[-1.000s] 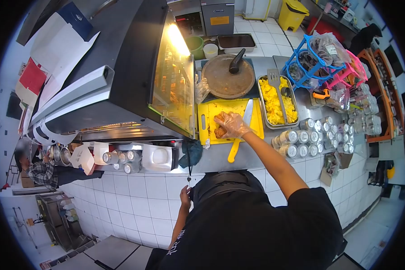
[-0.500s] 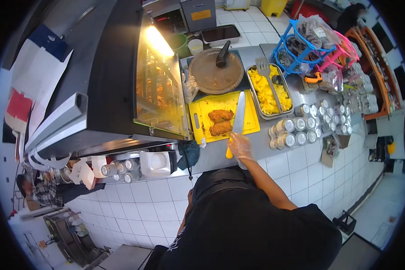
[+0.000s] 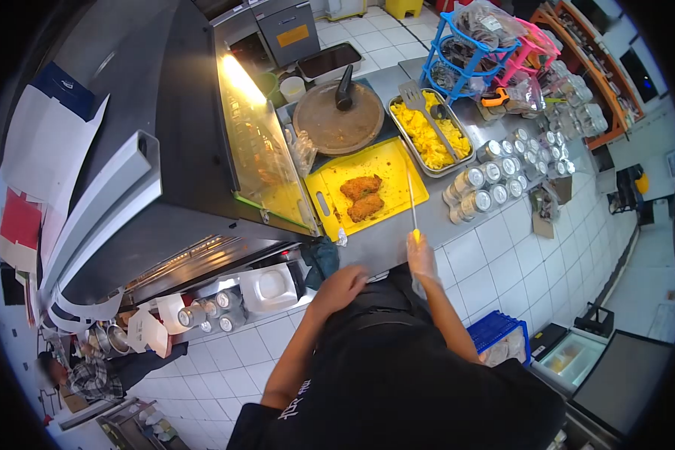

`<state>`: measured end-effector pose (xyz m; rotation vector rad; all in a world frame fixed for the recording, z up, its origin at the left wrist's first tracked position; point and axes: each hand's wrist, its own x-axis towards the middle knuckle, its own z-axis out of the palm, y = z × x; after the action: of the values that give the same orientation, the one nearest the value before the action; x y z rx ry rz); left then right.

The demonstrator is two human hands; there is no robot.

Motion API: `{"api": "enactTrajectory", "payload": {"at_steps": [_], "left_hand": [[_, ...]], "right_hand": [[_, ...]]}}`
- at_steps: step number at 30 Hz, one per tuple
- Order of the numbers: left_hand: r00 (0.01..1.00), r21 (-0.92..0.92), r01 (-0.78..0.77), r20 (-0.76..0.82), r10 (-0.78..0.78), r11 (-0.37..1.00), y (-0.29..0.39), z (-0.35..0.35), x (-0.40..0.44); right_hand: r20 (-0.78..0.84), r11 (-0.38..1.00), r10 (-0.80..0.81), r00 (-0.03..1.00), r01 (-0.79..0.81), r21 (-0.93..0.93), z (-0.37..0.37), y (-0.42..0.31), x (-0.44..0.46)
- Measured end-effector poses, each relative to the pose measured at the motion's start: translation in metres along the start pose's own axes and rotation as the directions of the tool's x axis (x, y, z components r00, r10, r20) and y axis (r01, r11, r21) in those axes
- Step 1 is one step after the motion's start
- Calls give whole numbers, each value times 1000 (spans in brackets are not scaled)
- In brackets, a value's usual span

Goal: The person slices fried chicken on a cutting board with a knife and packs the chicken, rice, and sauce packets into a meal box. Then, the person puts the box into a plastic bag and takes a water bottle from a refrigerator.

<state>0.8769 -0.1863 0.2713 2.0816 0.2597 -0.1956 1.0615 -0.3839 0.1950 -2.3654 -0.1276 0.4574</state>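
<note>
My right hand (image 3: 421, 259), in a clear plastic glove, is wrapped round the yellow handle of a knife (image 3: 412, 206). The blade points away from me along the right side of a yellow cutting board (image 3: 394, 161). Two browned fried pieces (image 3: 364, 199) lie side by side on the board. My bare left hand (image 3: 341, 289) is at the counter's front edge, below the board and beside a dark cloth (image 3: 321, 260); whether its fingers hold anything is unclear.
Behind the board is a round brown lid (image 3: 337, 124). A metal tray of yellow food (image 3: 436, 135) with a spatula stands right of it, then rows of cans (image 3: 480, 187). A lit display cabinet (image 3: 266, 157) stands left. A person (image 3: 90, 371) is far left.
My right hand let go of the fried pieces, took the knife by its handle and turned it edge-on. My left hand rose from my side to the counter edge.
</note>
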Motion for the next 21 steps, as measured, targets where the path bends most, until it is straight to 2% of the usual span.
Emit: {"api": "enactTrajectory", "payload": {"at_steps": [1,3,4,5,7,8,10,11,14,17,21], "left_hand": [[994,-71,-104,19,106,992,22,2,25],[939,39,-343,17,342,939,56,6,65],[897,24,-442,-19,442,897,61,16,90],[844,14,-534,-55,534,845,59,28,114],[774,42,-631,-26,632,775,39,51,162],[735,57,-676,-13,678,734,30,58,177],[759,95,-649,10,651,755,23,59,189],[773,110,-632,24,633,767,19,61,193],[836,109,-549,56,546,829,7,61,202],[923,162,-384,94,373,909,-3,61,204],[934,-55,-349,-100,342,936,-13,70,198]], "right_hand": [[7,999,-33,999,33,8,0,-2,-14],[108,944,-323,940,311,114,20,19,-31],[152,883,-461,874,436,174,31,31,-35],[214,896,-443,871,436,83,41,38,-38],[322,892,-393,861,443,-95,61,36,-40],[265,905,-381,886,416,-91,62,25,-43],[146,925,-358,922,372,-80,58,3,-39],[137,876,-458,879,472,-101,70,18,-28],[161,903,-406,899,422,-77,67,6,-26],[203,980,-161,966,180,-79,63,-7,-31],[228,996,-58,972,73,-57,64,-5,-33]]}}
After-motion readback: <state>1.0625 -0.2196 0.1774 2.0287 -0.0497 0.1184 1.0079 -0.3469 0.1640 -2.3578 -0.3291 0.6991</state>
